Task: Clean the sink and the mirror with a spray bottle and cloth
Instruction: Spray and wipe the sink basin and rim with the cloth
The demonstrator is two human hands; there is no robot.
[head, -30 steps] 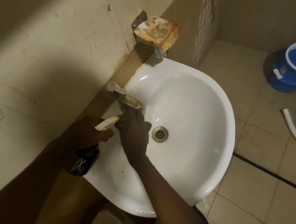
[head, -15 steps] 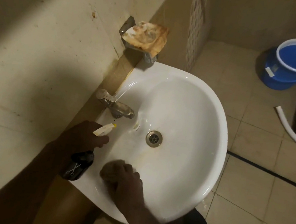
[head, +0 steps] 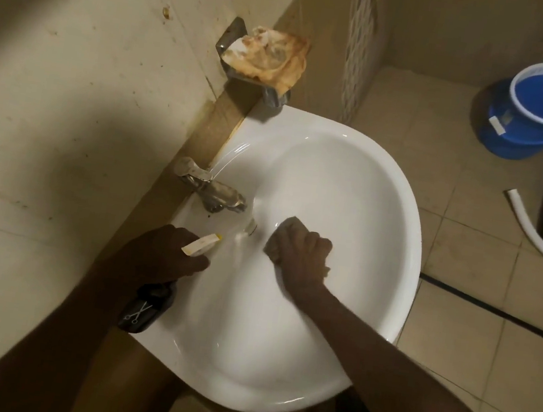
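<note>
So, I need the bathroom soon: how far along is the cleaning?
Mid-sink. The right hand scrubs the sink bowl with the cloth; the left hand holds the spray bottle. The faucet looks grimy. No mirror shows, so that's left.

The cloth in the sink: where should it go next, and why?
Probably a sweep toward the basin's far side. The right hand grips the cloth at the middle of the sink, near the tap, while the left hand holds the spray bottle aimed there.
</note>
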